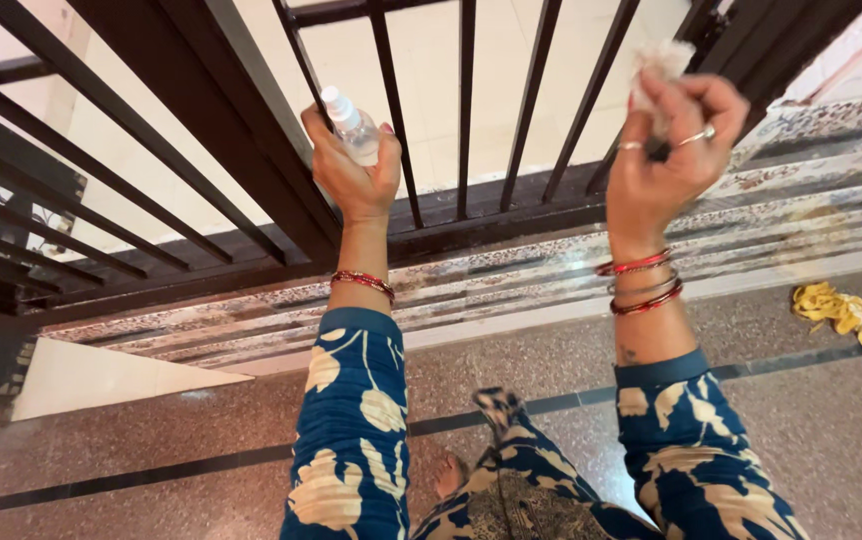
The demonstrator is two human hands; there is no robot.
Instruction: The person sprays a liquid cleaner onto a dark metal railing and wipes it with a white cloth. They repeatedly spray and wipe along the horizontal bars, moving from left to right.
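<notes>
A person's left hand wraps its fingers around a small clear spray bottle, nozzle poking above the fingertips, against a dark metal gate. The right hand pinches a crumpled white cloth bunched above its closed fingers. A yellow rag lies on the floor, well apart.

Dark metal gate with upright bars, patterned stone threshold, speckled floor with dark inlaid stripe, crumpled yellow cloth lying at right.
</notes>
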